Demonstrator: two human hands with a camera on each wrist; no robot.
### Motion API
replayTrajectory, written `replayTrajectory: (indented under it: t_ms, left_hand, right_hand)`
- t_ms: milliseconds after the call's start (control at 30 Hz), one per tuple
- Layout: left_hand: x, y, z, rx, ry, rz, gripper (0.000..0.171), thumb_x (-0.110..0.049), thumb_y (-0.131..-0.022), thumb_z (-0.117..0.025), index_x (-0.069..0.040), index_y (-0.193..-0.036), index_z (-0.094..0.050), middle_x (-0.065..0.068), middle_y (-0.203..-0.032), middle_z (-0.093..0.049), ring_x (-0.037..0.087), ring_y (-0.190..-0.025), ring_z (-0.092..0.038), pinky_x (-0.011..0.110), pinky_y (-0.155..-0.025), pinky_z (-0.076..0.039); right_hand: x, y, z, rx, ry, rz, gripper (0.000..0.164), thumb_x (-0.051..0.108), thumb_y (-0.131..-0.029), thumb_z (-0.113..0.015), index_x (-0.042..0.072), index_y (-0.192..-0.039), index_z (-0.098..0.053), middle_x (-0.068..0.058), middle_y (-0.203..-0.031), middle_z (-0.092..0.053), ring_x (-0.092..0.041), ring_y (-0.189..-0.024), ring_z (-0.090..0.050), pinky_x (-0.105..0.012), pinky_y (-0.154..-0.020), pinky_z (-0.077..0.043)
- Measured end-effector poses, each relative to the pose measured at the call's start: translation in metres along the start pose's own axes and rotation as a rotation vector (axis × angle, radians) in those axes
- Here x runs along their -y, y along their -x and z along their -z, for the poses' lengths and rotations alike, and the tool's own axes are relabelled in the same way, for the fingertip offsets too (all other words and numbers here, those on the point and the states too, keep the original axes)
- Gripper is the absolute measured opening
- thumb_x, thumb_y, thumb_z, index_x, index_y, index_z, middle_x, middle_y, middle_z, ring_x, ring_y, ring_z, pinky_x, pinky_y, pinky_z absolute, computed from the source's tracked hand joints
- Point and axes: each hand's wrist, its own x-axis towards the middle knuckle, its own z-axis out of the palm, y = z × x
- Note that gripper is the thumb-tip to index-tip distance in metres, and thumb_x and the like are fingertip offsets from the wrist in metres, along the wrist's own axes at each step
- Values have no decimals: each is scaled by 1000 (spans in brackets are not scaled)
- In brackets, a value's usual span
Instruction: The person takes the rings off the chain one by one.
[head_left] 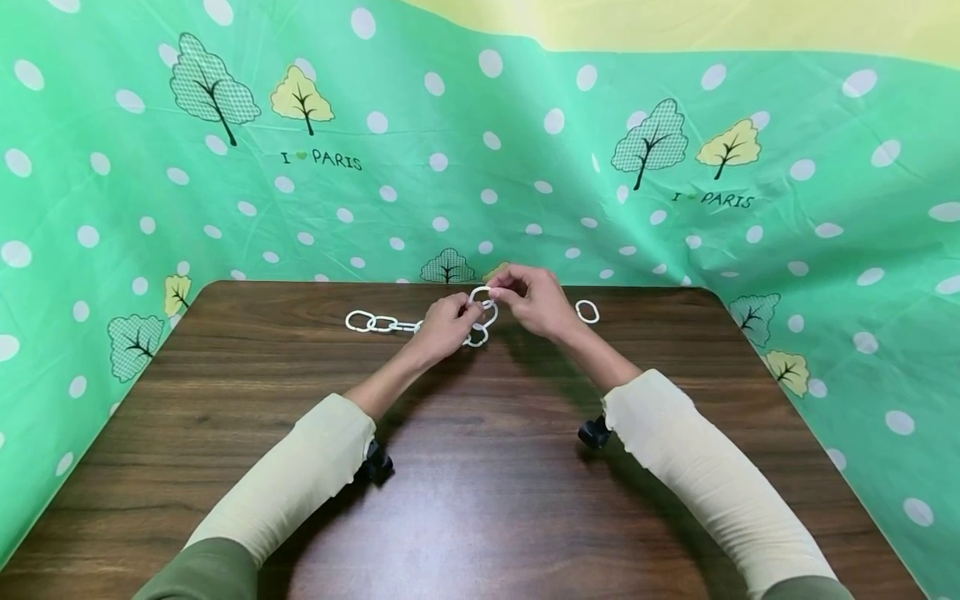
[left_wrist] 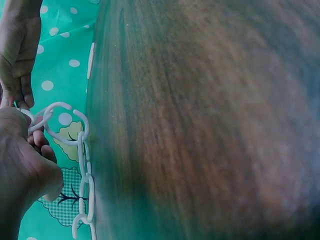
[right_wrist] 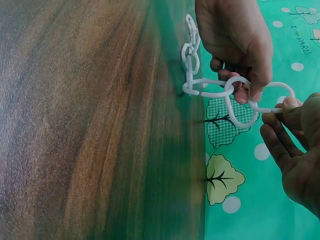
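Note:
A chain of white plastic links lies partly on the table and rises at its right end to both hands. My left hand pinches the chain close to its raised end, with its thumb at a link in the right wrist view. The right hand holds the end link between thumb and fingertips. That end link overlaps the neighbouring one at the left hand's fingertips. Another raised link shows a small gap in its ring in the left wrist view. Fingers partly hide where the held links meet.
One loose white link lies on the table right of the right hand. The brown wooden table ends at its far edge just behind the hands. A green dotted cloth hangs behind and at both sides.

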Motion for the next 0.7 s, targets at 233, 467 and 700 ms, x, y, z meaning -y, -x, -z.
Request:
replayTrajectory:
  t_ms: [233, 467, 700]
  left_hand:
    - [4, -3, -1, -15, 12, 22, 29, -47, -110, -62, -23, -98, -71, -4, -95, -73, 17, -94, -66, 35, -79, -54]
    - [7, -5, -4, -42, 60, 33, 22, -42, -108, -65, -23, -98, -71, -4, -96, -70, 18, -98, -64, 36, -83, -53]
    - [17, -8, -7, -24, 98, -10, 20, -44, -110, -68, -25, -102, -72, -5, -98, -70, 15, -98, -65, 35, -84, -53]
  right_hand:
    - [-2, 0, 1, -14, -13, -12, 11, 8, -107, -78, 0, -113, -82, -16, -117, -84, -32, -91, -73, -19, -75, -50]
    - [-2, -1, 3, -17, -44, -15, 11, 7, -106, -79, 0, -112, -83, -16, -118, -84, -34, -90, -73, -19, -73, -50]
    - [-2, -1, 3, -26, -97, -44, 9, 7, -106, -78, 2, -112, -82, -18, -113, -83, -40, -91, -71, -20, -70, -48]
